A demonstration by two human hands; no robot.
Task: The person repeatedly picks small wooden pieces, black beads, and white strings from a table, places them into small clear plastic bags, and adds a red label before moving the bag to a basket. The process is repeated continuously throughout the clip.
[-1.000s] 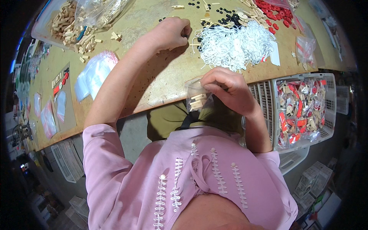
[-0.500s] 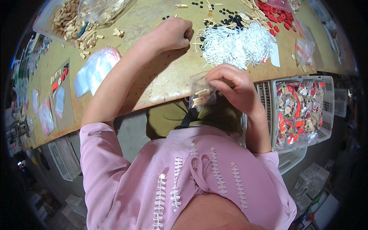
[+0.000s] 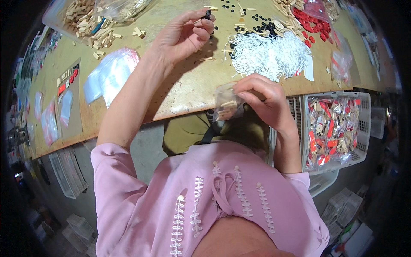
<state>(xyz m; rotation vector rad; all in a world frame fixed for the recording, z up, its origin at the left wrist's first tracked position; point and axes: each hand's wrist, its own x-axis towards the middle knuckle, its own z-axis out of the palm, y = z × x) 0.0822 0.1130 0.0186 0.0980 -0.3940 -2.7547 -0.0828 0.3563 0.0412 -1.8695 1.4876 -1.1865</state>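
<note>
**Q:** What is seen in the left hand (image 3: 184, 36)?
**A:** A small black part (image 3: 207, 15) is pinched between thumb and forefinger, raised over the far side of the table (image 3: 184, 92); whether one disc or more is gripped cannot be told. The other fingers are loosely curled.

**Q:** And the right hand (image 3: 263, 96)?
**A:** A clear bag (image 3: 221, 95) is gripped near its top by thumb and fingers and is hung at the table's near edge, above the lap. Several wood pieces (image 3: 227, 112) are seen gathered low inside it.

**Q:** What is spread between and beyond?
**A:** A tangled heap of white string (image 3: 274, 53) is set just beyond the right hand. Black discs (image 3: 266, 28) are scattered behind it, and red discs (image 3: 316, 25) are heaped farther to the right. A lone stick (image 3: 206, 58) is seen near the left hand.

**Q:** And to the left?
**A:** Flat bags (image 3: 113, 70) are fanned beside the left forearm. Pale blocks (image 3: 79, 19) are piled in and spilled from a plastic tub (image 3: 52, 22), and a brown board (image 3: 76, 122) is laid near the corner with small parts and bags on it.

**Q:** Off the table?
**A:** A white basket (image 3: 364, 126) is placed at the right, packed with filled bags (image 3: 332, 132) in which red and wooden parts are visible.
</note>
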